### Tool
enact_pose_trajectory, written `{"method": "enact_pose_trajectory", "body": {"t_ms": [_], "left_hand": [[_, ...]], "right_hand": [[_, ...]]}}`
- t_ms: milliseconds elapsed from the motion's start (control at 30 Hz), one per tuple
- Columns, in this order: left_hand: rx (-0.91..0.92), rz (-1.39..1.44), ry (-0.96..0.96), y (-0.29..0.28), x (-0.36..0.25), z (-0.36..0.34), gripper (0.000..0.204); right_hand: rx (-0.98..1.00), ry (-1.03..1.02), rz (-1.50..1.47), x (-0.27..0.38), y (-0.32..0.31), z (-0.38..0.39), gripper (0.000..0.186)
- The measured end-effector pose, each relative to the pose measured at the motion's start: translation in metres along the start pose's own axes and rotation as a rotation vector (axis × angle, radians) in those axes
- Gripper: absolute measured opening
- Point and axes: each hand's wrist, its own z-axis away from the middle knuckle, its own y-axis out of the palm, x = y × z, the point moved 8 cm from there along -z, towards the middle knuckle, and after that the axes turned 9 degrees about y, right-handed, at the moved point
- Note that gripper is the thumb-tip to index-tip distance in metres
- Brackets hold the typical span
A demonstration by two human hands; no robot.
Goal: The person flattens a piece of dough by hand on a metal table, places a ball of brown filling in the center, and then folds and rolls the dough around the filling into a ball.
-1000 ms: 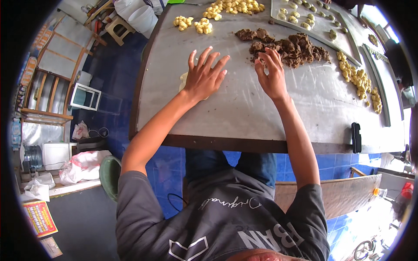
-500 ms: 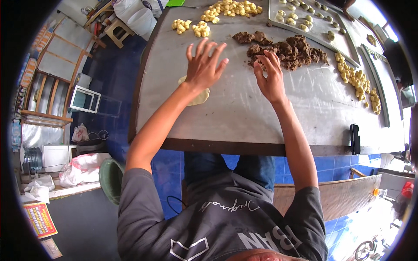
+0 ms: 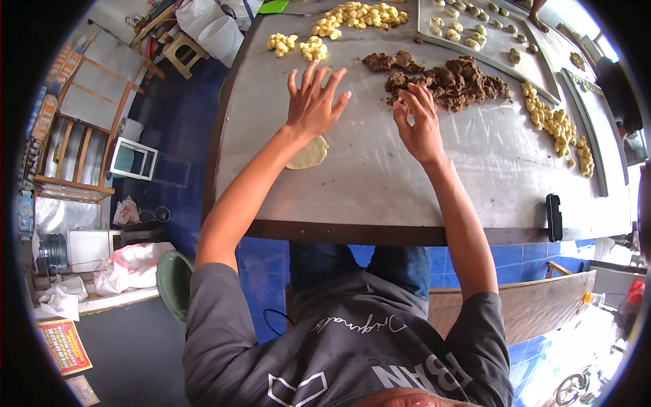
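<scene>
Grey metal tabletop [image 3: 380, 183] fills the upper middle of the view, its dark front edge running just above the person's knees. Along its far right side lies a long shallow metal tray [image 3: 505, 60] dotted with small pale dough balls, and a second tray edge curves further right. A heap of dark brown crumbly filling [image 3: 454, 81] sits between the hands and the tray. Two piles of pale yellow dough lumps [image 3: 356, 15] lie at the far edge, and a string of more lumps [image 3: 556, 125] runs down the right side. A flat round pale dough disc [image 3: 308, 154] lies on the bare metal, partly hidden under the left wrist. The left hand [image 3: 313, 105] is open, fingers spread, holding nothing. The right hand [image 3: 417, 122] has its fingertips curled at the near edge of the brown filling, touching it. A small black oblong object [image 3: 555, 217] rests near the front right edge.
</scene>
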Motion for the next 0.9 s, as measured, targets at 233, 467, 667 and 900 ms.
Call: {"method": "enact_pose_trajectory", "body": {"t_ms": [233,467,667,900], "left_hand": [[0.033,0.006,0.117,0.006,-0.017,-0.007,0.045],[-0.123,0.227,-0.055,-0.015,0.006,0.003,0.042],[-0.041,0.593,-0.104,0.016,0.006,-0.038,0.060],[0.210,0.708,-0.099,0.096,0.013,-0.086,0.069]], "right_hand": [[0.005,0.050,0.009,-0.010,-0.002,-0.002,0.024],[0.049,-0.023,-0.076,0.005,-0.001,-0.005,0.015],[0.144,-0.053,-0.103,0.014,0.008,0.002,0.011],[0.147,-0.091,-0.131,0.015,0.009,0.000,0.011]]}}
